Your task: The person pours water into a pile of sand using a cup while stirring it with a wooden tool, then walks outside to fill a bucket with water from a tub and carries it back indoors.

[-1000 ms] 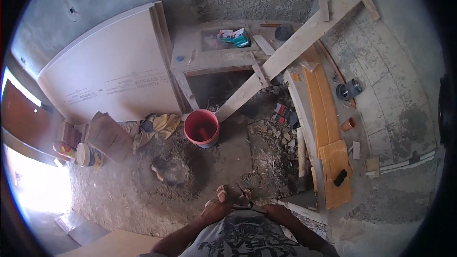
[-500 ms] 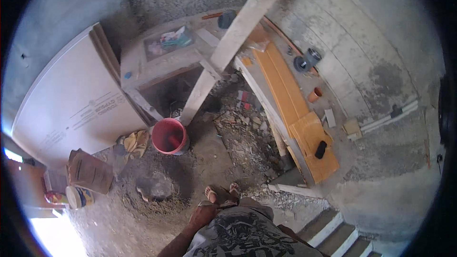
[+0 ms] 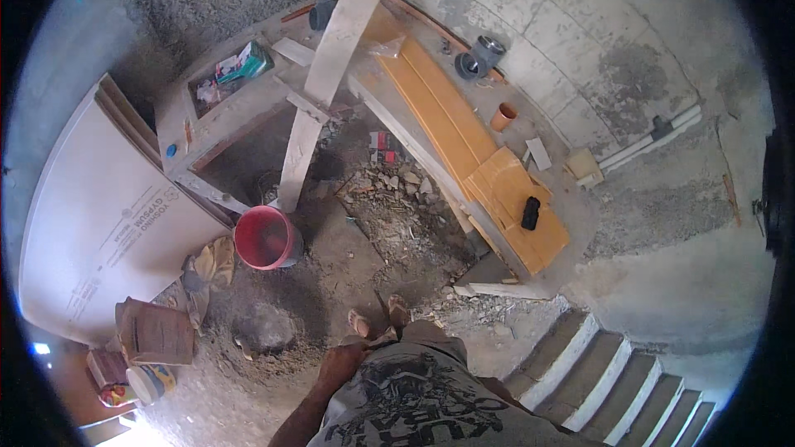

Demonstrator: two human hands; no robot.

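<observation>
The left hand (image 3: pixel 341 362) hangs at the person's side, just below the knee line of the grey shorts, with the forearm coming up from the lower edge. The fingers look loosely curled and nothing shows in them, but the hand is small and partly in shadow, so whether it is open or closed cannot be told. The right hand is out of sight, hidden behind the printed shirt (image 3: pixel 422 406) or beyond the lower edge.

The hand is nearest to the two sandalled feet (image 3: pixel 377 319), which stand on the dusty floor (image 3: pixel 331 265). Just to the left of them lies a small heap of grey mortar (image 3: pixel 265 327). Beyond it stands a red bucket (image 3: pixel 265 238), upright and open, with a crumpled yellowish sack (image 3: pixel 211 263) touching its left side. A slanted timber plank (image 3: pixel 327 83) rises from the floor beside the bucket toward the upper edge. To the right a stack of orange boards (image 3: pixel 464 136) lies on a ledge, with a small dark object (image 3: pixel 531 213) on top; what it is cannot be made out. Rubble (image 3: pixel 397 199) fills the space between plank and boards.

Compared with half a second ago, the view has swung to the right: the concrete steps (image 3: pixel 596 372) at lower right show more fully, the bucket and the white gypsum sheet (image 3: pixel 108 223) sit further left, and the left arm hangs in much the same place.
</observation>
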